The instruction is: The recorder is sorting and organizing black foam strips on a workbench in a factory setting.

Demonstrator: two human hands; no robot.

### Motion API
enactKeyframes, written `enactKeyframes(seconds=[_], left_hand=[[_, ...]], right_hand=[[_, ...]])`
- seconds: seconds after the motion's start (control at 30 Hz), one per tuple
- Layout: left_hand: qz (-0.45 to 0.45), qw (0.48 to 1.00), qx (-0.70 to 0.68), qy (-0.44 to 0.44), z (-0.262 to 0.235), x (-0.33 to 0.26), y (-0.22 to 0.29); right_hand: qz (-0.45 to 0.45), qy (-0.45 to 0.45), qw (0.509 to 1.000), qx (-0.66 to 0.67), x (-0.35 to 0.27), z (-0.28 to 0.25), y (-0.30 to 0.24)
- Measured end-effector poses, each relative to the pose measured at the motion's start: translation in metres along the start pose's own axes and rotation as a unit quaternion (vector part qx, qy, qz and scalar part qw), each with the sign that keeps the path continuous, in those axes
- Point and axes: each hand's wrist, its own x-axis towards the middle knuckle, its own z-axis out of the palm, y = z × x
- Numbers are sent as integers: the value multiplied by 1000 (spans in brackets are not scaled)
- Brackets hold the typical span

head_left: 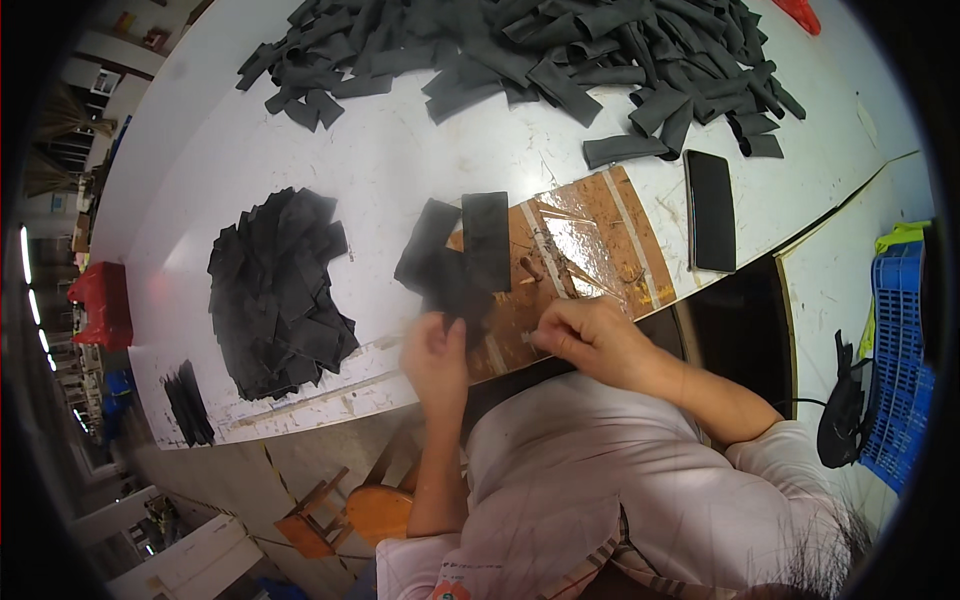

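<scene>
My left hand (436, 352) is curled closed at the near end of a dark grey fabric piece (460, 298), both smeared by motion. Beyond it, two more flat dark pieces lie on the table, one slanted (427, 240) and one straight (486, 240), partly over a brown wooden board (590, 240). Above the board's near edge, my right hand (590, 338) has thumb and forefinger pinched together. Whatever is between those fingertips is too small to name. Left of my hands sits a heap of flat dark fabric pieces (275, 290).
Folded dark strips (620, 60) form a large pile along the table's far side. A black phone (711, 212) lies right of the board. A small dark stack (188, 403) is at the near left corner. A blue crate (897, 350) stands right, a wooden stool (378, 512) below the table.
</scene>
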Motion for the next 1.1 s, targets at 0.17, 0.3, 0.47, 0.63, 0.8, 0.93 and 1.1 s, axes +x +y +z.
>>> enactKeyframes(seconds=[0.17,0.3,0.47,0.63,0.8,0.93,1.1], left_hand=[[-100,909,-398,-68,1,-9,51],[-150,835,-518,-107,11,-29,59],[-86,847,-517,-88,15,-38,60],[12,905,-405,-132,2,-26,49],[-4,907,-411,-89,3,-34,60],[-77,866,-487,-84,8,-45,73],[-43,860,-485,-152,-2,-44,57]], right_hand=[[-10,80,988,129,3,27,3],[-6,75,944,321,3,32,1],[-29,80,967,239,3,18,-5],[-164,107,977,82,2,11,-4],[-163,133,975,70,-4,14,-17],[-171,108,978,43,-4,10,-8],[-135,26,988,64,-6,-4,-10]])
